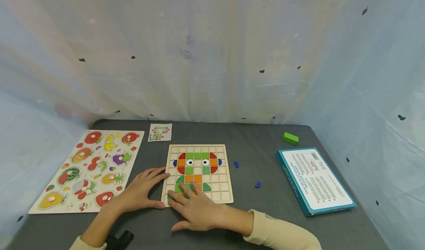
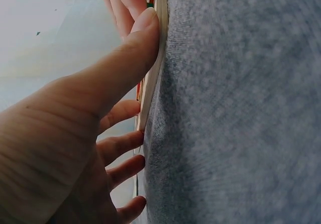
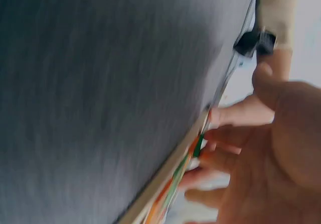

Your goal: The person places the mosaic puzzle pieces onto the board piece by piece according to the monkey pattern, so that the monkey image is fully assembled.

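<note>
A square wooden grid board (image 1: 220,195) in the head view holds red, green, orange and blue pieces and two round eye pieces. The left hand (image 1: 142,191) lies at its left edge, fingers spread, with the thumb at the near left corner; in the left wrist view the left thumb (image 2: 125,66) touches the board's edge (image 2: 159,48). The right hand (image 1: 199,210) reaches over the near edge, its spread fingertips on pieces at the lower left. In the right wrist view, the right hand (image 3: 251,158) is over the board's edge (image 3: 170,169), which is blurred.
A small pattern card (image 1: 160,132) lies behind the board. To the left is a fruit puzzle (image 1: 109,154). Right of the board are two blue pieces (image 1: 236,164), a green block (image 1: 290,138) and a teal box (image 1: 315,180).
</note>
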